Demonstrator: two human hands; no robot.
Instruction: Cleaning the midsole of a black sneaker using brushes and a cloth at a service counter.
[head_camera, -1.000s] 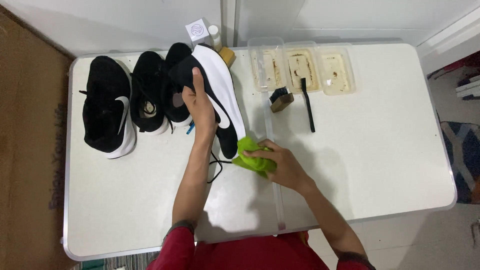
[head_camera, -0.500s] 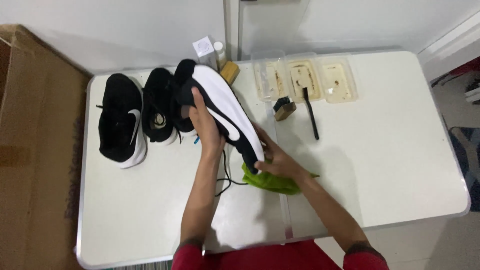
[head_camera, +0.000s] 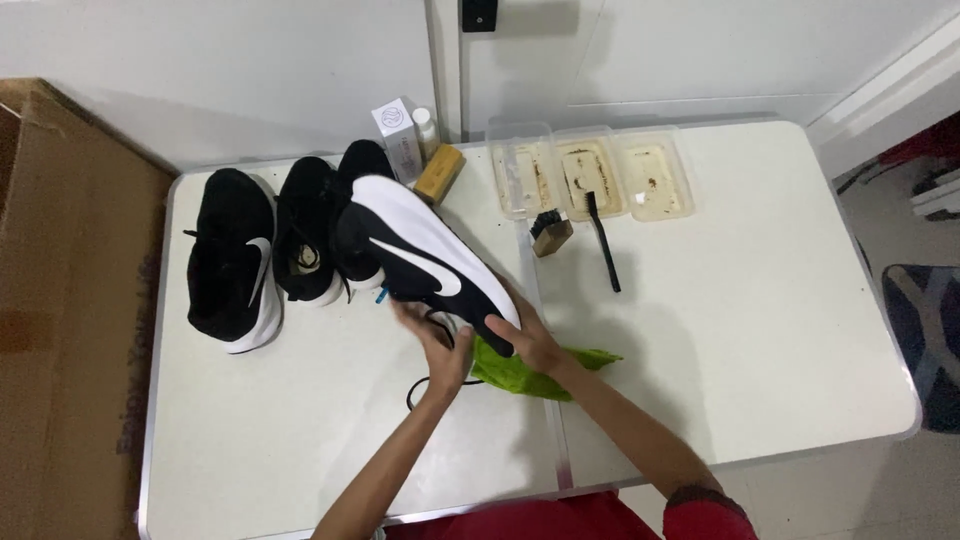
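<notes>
1. While both hands grip it, the black-and-white mesh sneaker (head_camera: 430, 265) lies tilted over the white folding table (head_camera: 760, 330): left hand (head_camera: 440, 345) under its midsole, right hand (head_camera: 528, 340) clasping the toe.
2. I judge it light, with a soft upper; the stiff sole is the best hold.
3. The crumpled green cloth (head_camera: 540, 372) lies beneath; two black shoes (head_camera: 270, 250) crowd the left, with brushes (head_camera: 575, 235) and plastic trays (head_camera: 585, 170) behind.

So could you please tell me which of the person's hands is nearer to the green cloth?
Right. The right hand lies over the green cloth, at the shoe's toe; the left hand is beside it, under the shoe.
</notes>
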